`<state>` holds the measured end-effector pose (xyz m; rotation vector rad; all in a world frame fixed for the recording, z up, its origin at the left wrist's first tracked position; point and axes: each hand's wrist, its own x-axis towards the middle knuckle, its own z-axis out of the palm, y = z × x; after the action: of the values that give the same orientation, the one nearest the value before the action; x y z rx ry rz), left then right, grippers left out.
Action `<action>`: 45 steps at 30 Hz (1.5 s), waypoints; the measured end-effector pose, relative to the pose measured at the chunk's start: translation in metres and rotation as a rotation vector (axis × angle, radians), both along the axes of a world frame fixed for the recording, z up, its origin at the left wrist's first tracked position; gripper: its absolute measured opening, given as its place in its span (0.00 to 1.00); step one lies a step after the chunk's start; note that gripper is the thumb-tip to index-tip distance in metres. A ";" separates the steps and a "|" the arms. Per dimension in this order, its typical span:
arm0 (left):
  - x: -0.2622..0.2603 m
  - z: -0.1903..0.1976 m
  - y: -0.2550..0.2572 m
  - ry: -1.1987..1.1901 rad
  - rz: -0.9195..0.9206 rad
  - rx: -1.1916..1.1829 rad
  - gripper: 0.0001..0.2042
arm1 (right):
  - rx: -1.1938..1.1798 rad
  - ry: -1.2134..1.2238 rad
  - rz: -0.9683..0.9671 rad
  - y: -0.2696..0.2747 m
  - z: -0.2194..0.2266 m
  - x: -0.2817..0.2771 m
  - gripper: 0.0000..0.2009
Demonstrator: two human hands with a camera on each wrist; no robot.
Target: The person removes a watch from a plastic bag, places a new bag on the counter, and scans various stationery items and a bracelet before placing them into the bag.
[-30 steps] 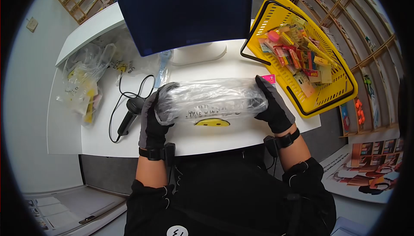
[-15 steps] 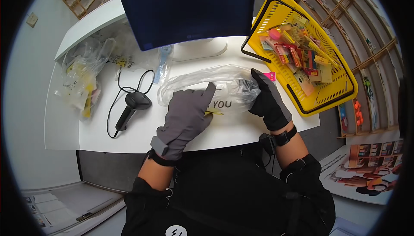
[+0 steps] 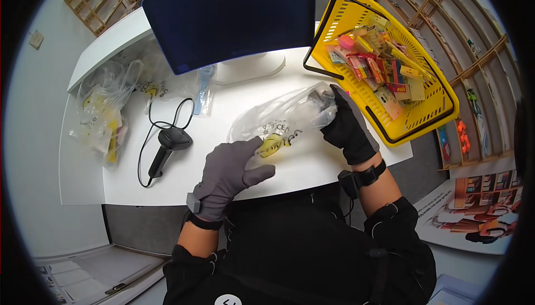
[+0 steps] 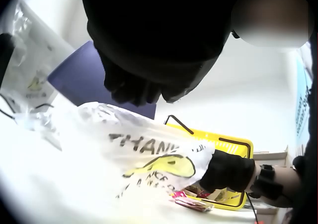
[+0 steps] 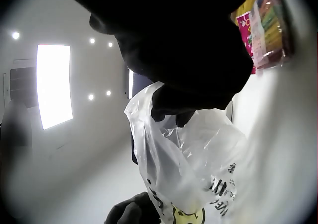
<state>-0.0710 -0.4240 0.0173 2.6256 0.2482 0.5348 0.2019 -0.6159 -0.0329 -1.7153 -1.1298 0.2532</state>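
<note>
"Starting at the left edge, what are you seeing?"

"Crumpled plastic bags [image 3: 103, 115] are lying along the left edge of the white worktop [image 3: 301, 168], heaping up toward its far left corner. Just to the right of them, a black scanner [image 3: 165, 152] is lying with its handle slanting toward the near edge."

"And your left hand [image 3: 228, 171]?"

"Grey-gloved, it is reaching in over the near edge, to the right of the scanner. My fingers there are lying loosely, with the thumb standing well apart from them. They are overlapping the lower left end of the clear plastic bag [image 3: 284, 118], but I can't tell whether they are touching it."

"Where is that one lying, then?"

"It is stretching slantwise over the middle of the worktop, rising to the right and showing a yellow face and black lettering. Behind it, a dark monitor [image 3: 231, 21] is standing by the far edge."

"What is your right hand [image 3: 351, 129] doing?"

"It is gripping the bag's upper right end; I am keeping these fingers clamped on the plastic. Just beyond, toward the far right corner, a yellow basket [image 3: 423, 129] is sitting along the right edge, holding a heap of small packets [image 3: 382, 65]."
</note>
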 end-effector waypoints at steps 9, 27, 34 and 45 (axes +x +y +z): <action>0.029 0.036 0.006 -0.038 0.007 0.240 0.20 | -0.387 0.083 0.036 -0.003 -0.012 0.035 0.23; 0.075 -0.007 0.020 0.113 -0.193 0.159 0.17 | -0.392 -0.168 0.119 0.044 0.107 -0.095 0.18; 0.066 -0.031 0.038 0.447 0.018 0.196 0.15 | -0.598 -0.351 -0.005 0.062 0.018 -0.039 0.34; 0.065 0.029 0.032 0.713 0.221 -0.045 0.35 | -1.115 -0.190 0.213 0.044 0.081 -0.053 0.55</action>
<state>-0.0064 -0.3915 0.0464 2.6563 0.7594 -0.3649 0.1491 -0.5724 0.0483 -2.6050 -1.4332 1.0150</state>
